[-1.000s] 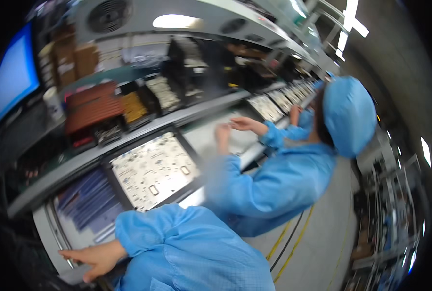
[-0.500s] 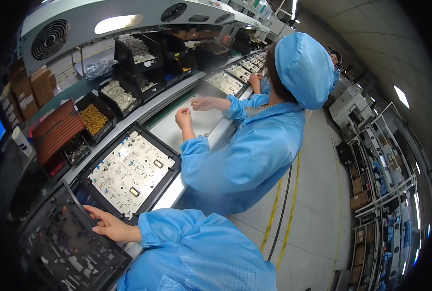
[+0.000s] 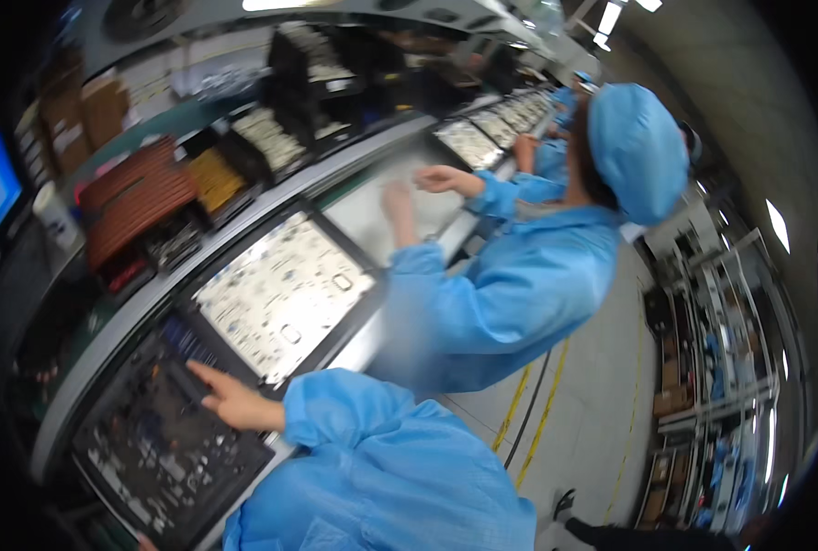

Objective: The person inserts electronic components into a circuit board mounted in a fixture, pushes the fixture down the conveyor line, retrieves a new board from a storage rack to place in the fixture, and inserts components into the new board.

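Observation:
My right hand (image 3: 236, 400) is over the upper right edge of a black tray (image 3: 106, 452). Its index finger stretches out along that edge, the other fingers are loosely bent and apart, and no grip on the tray shows. Dark and pale small pieces show across the tray's face, blurred. Just a fingertip of my left hand (image 3: 147, 544) appears at the lower border, by the tray's near corner; the rest is out of the picture. Past the black tray, a white circuit board panel (image 3: 285, 289) with small components sits in a dark frame on the line.
Close on the right, a co-worker in a blue smock (image 3: 510, 294) and cap holds both hands over the line. Parts bins (image 3: 216, 179), a reddish-brown ribbed stack (image 3: 138, 197) and cartons (image 3: 106, 115) stand behind the rail. Shelving (image 3: 712, 331) lines the far right.
The black tray has come down from a tilt to lie flatter in line with the panel. My right hand has moved with its edge. The view has shifted, and a left fingertip now shows.

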The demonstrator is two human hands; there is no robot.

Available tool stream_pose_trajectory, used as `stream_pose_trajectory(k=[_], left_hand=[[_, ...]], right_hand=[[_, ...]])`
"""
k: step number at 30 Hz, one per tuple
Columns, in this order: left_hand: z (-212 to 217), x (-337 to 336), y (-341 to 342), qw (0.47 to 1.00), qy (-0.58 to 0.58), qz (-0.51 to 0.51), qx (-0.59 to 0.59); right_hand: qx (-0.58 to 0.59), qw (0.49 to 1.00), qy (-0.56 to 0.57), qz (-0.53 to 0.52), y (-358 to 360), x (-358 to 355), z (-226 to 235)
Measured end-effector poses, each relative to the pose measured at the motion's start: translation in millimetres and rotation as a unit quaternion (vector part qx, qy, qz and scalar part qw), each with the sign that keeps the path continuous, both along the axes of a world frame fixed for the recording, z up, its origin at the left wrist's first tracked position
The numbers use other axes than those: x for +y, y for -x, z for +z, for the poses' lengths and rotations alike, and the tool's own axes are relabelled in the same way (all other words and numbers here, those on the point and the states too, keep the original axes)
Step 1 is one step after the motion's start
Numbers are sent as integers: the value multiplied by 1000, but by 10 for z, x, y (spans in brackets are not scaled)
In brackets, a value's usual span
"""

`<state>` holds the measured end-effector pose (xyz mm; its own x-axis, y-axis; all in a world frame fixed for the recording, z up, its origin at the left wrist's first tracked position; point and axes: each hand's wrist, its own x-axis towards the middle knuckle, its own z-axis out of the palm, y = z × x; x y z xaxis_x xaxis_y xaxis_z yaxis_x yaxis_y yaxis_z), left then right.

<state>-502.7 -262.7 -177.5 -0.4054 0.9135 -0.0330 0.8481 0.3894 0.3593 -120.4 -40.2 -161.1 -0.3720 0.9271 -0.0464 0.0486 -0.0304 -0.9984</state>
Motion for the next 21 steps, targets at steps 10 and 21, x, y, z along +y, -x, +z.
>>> stream_pose_trajectory(k=[10, 21], left_hand=[[622, 566, -901, 979, -69, 141, -127], [683, 638, -958, 975, -68, 153, -149]], right_hand=[[84, 989, 114, -44, -299, -35, 452], [71, 984, 153, -47, -203, 80, 434]])
